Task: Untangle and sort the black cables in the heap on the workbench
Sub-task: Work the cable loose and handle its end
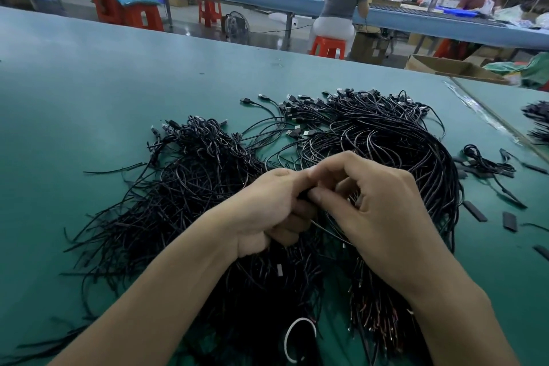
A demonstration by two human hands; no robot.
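A big heap of thin black cables [371, 140] with USB plugs spreads over the green workbench [89, 92]. A looser tangle of black cables [190, 175] lies to its left. My left hand [267, 208] and my right hand [374, 205] meet above the middle of the heap. Fingers of both hands are curled and pinch the same few black cable strands [304, 195] between them. A thin strand runs out below my right hand. My forearms hide the near part of the heap.
Short black sleeve pieces [475, 211] and a small cable bundle [487, 165] lie at the right. A white loop [300, 336] sits near the front edge. Beyond the bench stand red stools [328, 46], a cardboard box [454, 68] and two people at another bench.
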